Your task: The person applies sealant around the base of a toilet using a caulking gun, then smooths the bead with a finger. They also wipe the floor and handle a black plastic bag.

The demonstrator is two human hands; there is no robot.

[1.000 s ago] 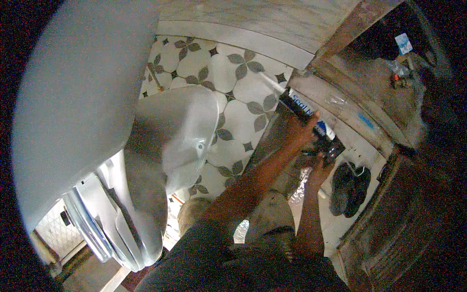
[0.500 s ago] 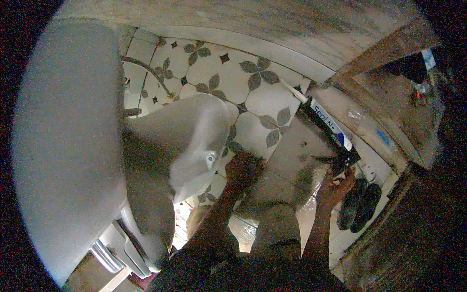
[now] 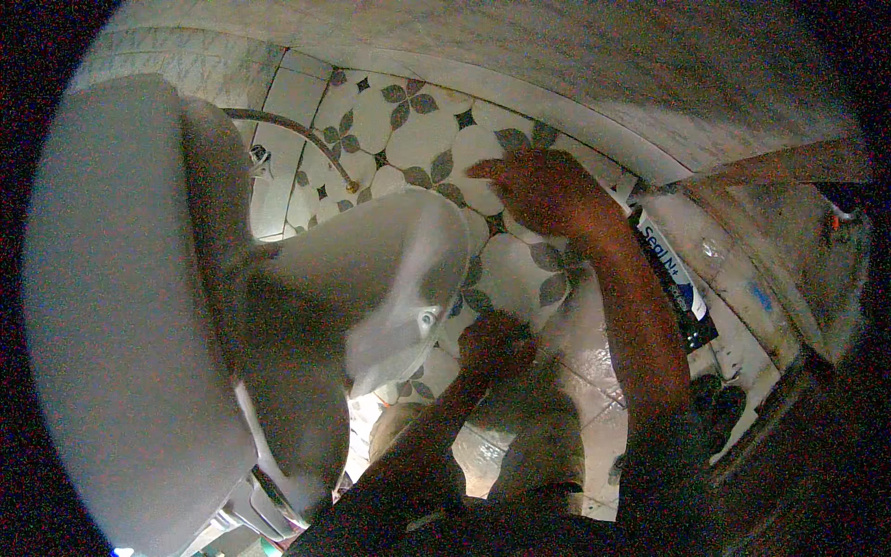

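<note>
- The right forearm crosses just in front of the sealant cartridge point(image 3: 672, 267), so a backward sweep of the elbow or wrist could, it seems, knock it or smear its nozzle.
- Dim light and blur could hide grit or damp on the patterned floor point(image 3: 506, 260); either would probably spoil a bead's grip.
- The flexible hose point(image 3: 295, 128), arching down to a brass end point(image 3: 353, 187) behind the white toilet point(image 3: 399, 269), might get snagged if a sleeve or hand strays that way.
- The cartridge lies at the person's right, beside the raised threshold point(image 3: 733, 243), near a dark shoe point(image 3: 722, 405).
- It looks slim and white with blue patches, seated in a black gun frame point(image 3: 703, 336); its tip is mostly hidden by the right wrist.
- The right hand point(image 3: 549, 193) hangs over the tiles, at least one finger stretched leftward; whether the others grip anything cannot be told.
- The left hand point(image 3: 497, 343) is curled beside the toilet's foot; whether its fingers clasp something cannot be told.
</note>
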